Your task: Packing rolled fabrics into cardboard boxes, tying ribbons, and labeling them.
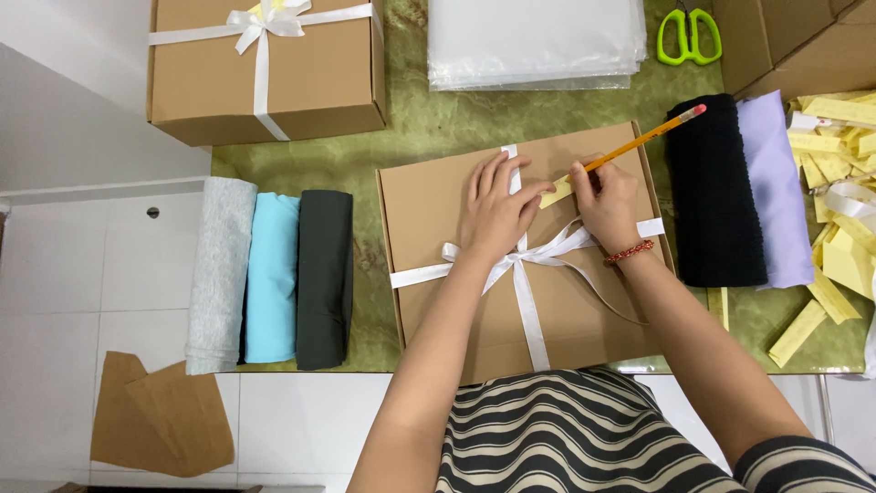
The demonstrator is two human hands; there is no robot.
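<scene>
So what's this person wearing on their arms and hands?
Both arms are bare to the upper arm. The right hand has a red beaded bracelet at the wrist; the left hand wears nothing. A black-and-cream striped top shows, its sleeve on the right upper arm.

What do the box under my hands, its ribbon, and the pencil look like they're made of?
The box looks like plain brown cardboard, matte, with folded edges. The ribbon seems to be white satin-like fabric: a soft sheen, tied in a bow. The pencil in the right hand appears to be yellow-painted wood with a pink eraser tip.
</scene>
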